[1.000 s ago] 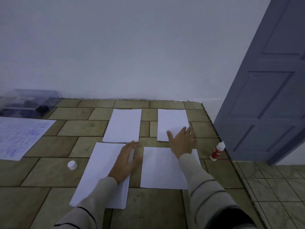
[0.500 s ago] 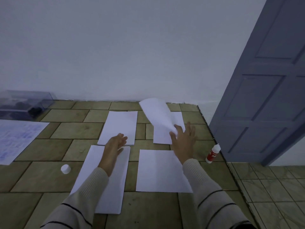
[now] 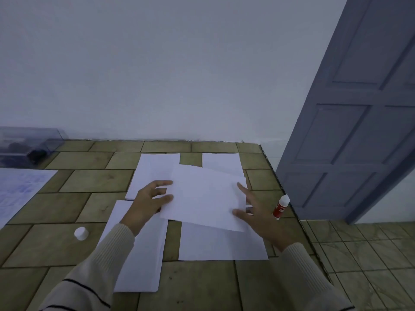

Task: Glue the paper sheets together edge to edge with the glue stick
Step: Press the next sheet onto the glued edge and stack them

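Two hands lift one sheet (image 3: 205,198) mid-frame | left hand (image 3: 149,204) pinches left edge | right hand (image 3: 257,213) pinches right edge (thumb on top) | glue stick (image 3: 280,206) stands right.

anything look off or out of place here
The glue stick stands right of the papers, while a loose white cap, probably its own, lies on the floor left of them. The sheet held by the left hand and right hand hangs skewed over the others.

Held sheet (image 3: 206,196) spans middle, over floor sheets (image 3: 222,245). Bare tiles (image 3: 74,182) at left open; cap (image 3: 81,233) sits there. Glue stick (image 3: 281,206) upright in narrow gap beside door (image 3: 359,131).
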